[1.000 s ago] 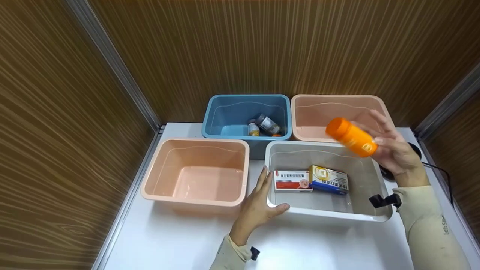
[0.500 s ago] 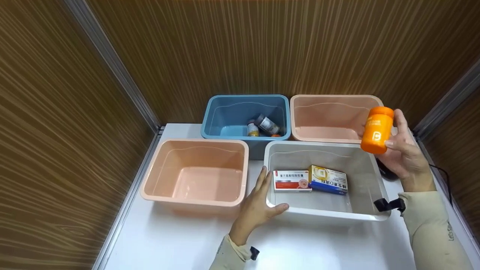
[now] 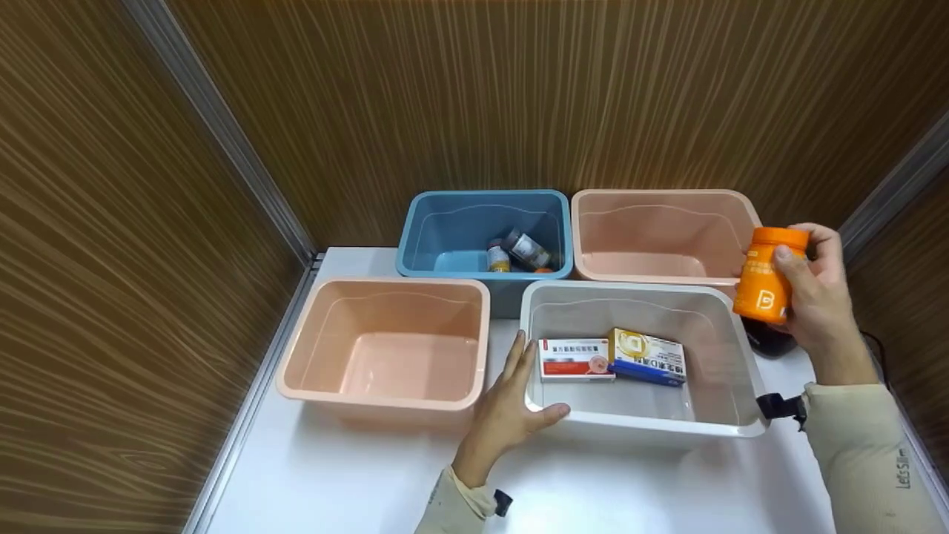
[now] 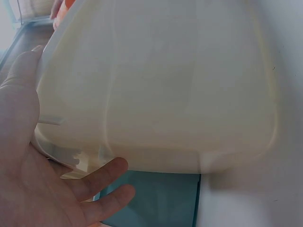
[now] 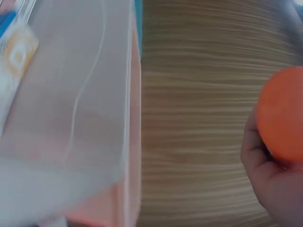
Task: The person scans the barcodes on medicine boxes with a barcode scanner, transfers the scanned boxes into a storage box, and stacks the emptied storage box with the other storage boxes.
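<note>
My right hand (image 3: 829, 315) holds an orange pill bottle (image 3: 762, 278) upright, with the thumb across its front and a white letter B showing. It is raised at the right end of the grey-white bin (image 3: 645, 426). In the right wrist view only the end of the bottle (image 5: 284, 113) and some curled fingers appear. My left hand (image 3: 504, 417) rests at that bin's near left corner, thumb on the front rim and straight fingers along the left side. Inside the bin lie a red-and-white medicine box (image 3: 574, 360) and a blue-and-yellow medicine box (image 3: 646, 357).
Behind stands a blue bin (image 3: 445, 194) with several pill bottles (image 3: 528, 251) in it. Beside it is a pink bin (image 3: 660, 194), and another pink bin (image 3: 382, 404) stands at the left. A dark object (image 3: 767, 341) with a cable sits below the right hand. Wood-grain walls enclose the table.
My right hand has carried the orange bottle to the right, away from above the bins, and turned it from tilted to upright. The left hand has stayed at the bin's corner.
</note>
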`<state>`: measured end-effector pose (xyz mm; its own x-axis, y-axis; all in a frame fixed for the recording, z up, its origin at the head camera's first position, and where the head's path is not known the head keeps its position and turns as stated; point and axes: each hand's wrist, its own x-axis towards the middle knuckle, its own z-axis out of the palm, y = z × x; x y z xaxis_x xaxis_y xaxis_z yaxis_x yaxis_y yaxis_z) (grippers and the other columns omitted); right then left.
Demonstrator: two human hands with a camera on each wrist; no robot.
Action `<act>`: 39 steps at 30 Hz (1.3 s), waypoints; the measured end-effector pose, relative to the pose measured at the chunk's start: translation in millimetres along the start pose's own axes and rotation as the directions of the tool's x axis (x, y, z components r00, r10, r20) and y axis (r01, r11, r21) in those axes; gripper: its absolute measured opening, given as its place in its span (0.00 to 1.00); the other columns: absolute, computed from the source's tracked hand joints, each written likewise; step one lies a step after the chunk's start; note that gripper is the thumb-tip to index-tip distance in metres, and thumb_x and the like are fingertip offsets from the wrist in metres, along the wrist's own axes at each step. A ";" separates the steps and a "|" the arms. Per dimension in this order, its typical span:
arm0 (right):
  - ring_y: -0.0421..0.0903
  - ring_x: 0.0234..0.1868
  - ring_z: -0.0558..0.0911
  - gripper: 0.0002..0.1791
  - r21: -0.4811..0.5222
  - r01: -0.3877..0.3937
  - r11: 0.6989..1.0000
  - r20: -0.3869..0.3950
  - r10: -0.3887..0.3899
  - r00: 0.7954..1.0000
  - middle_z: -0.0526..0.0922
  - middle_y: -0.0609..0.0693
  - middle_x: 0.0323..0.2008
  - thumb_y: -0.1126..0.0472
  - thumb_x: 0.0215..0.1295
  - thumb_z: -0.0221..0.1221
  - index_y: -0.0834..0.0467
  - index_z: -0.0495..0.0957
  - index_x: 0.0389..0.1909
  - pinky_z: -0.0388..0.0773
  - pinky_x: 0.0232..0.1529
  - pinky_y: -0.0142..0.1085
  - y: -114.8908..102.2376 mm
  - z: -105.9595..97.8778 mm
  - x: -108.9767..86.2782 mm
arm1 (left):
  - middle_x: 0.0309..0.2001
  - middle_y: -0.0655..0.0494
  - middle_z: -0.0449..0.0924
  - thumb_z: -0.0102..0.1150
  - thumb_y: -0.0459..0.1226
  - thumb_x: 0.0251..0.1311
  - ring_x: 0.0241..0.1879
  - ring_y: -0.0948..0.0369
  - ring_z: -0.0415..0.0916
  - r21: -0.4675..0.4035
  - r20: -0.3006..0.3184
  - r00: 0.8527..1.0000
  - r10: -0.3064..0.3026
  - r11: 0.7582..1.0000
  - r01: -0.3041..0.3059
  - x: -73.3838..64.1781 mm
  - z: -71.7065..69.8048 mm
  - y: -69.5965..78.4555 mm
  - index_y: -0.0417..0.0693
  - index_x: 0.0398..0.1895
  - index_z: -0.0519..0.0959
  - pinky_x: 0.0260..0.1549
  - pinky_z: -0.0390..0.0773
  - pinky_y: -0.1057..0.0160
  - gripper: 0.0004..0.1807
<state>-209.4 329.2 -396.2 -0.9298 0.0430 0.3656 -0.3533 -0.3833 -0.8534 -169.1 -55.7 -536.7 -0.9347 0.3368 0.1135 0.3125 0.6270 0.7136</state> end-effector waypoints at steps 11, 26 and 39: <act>0.45 0.41 0.73 0.23 -0.704 -0.058 0.707 -0.136 -0.055 0.989 0.70 0.54 0.43 0.69 0.59 0.62 0.55 0.60 0.48 0.74 0.40 0.22 -23.4 -10.8 -8.2 | 0.74 0.71 0.26 0.51 0.76 0.40 0.68 0.50 0.53 0.011 -0.004 1.000 0.002 1.000 -0.001 0.3 1.0 -0.9 0.70 0.75 0.38 0.52 0.68 0.48 0.60; 0.50 0.41 0.69 0.25 -0.912 -0.254 0.322 -0.254 0.041 0.966 0.67 0.56 0.45 0.47 0.58 0.64 0.55 0.60 0.43 0.66 0.30 0.15 -28.0 -34.8 -12.1 | 0.74 0.71 0.27 0.51 0.76 0.40 0.67 0.52 0.55 0.016 -0.008 1.000 -0.004 1.000 0.004 -0.8 1.0 -0.2 0.71 0.74 0.37 0.52 0.70 0.51 0.59; 0.70 0.49 0.65 0.52 -0.936 -0.338 0.100 -0.304 0.253 0.918 0.61 0.76 0.58 0.29 0.57 0.50 0.64 0.52 0.70 0.67 0.48 0.65 -2.7 -71.0 -8.6 | 0.73 0.72 0.24 0.52 0.75 0.41 0.70 0.54 0.45 -0.025 0.002 1.000 0.020 0.999 -0.020 0.5 -0.6 -1.9 0.65 0.75 0.39 0.59 0.62 0.49 0.60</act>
<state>-207.8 395.4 -423.4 -0.9747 0.2235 0.0071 0.1818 0.8104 -0.5570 -170.3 -57.1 -537.6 -0.9280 0.3505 0.1264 0.3267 0.6022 0.7284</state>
